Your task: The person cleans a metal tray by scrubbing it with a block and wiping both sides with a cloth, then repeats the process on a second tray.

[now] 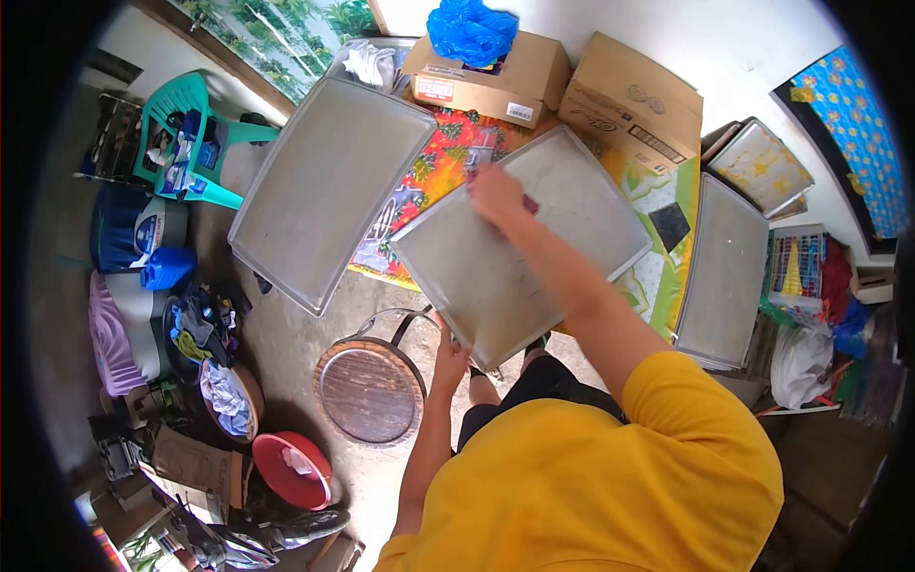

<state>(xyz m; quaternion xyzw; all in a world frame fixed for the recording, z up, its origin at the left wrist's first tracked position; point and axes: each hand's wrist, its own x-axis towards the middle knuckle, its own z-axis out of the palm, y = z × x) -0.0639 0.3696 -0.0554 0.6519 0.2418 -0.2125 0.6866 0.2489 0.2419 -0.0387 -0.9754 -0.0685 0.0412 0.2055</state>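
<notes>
A grey metal baking tray [562, 219] lies tilted across the near edge of the table in front of me. My left hand [451, 362] grips its near left corner. Over the tray's far left edge is my right hand [498, 194], closed and slightly blurred by motion. A bit of something dark red shows beside its fingers, too little to name. Just beyond the fingers is a small blurred greyish item [481, 150]. Another large tray [334, 176] rests at the table's left side, with neither hand touching it.
Cardboard boxes [624, 100] and a blue plastic bag [472, 30] stand at the table's back. More trays are stacked [722, 272] on the right. A round wooden stool [370, 393], a red basin [291, 472] and a green chair [181, 143] are to the left.
</notes>
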